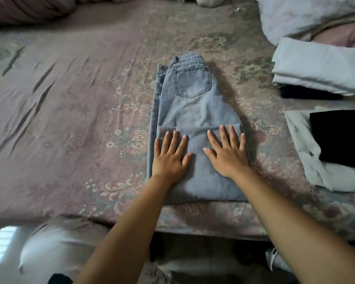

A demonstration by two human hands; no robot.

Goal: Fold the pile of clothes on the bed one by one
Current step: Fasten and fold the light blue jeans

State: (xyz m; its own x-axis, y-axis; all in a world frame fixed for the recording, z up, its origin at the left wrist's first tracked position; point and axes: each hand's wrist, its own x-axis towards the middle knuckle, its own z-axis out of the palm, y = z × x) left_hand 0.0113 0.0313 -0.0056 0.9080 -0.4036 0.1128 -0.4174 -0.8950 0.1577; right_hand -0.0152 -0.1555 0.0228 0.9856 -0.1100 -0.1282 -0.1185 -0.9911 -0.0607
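Light blue jeans (193, 107) lie on the bed (70, 119), folded lengthwise with the back pocket up and the waistband at the far end. Their legs are folded back over the near half, and the leg hem runs across the middle. My left hand (171, 156) lies flat on that folded layer with straight, spread fingers. My right hand (226, 152) presses flat beside it, fingertips at the hem. Neither hand grips the cloth.
Folded white and black garments (324, 66) are stacked at the right edge, with a white piece under a black one (338, 138) nearer me. A pale bundle (307, 15) lies at the far right. The bed's near edge (193, 226) runs below the jeans.
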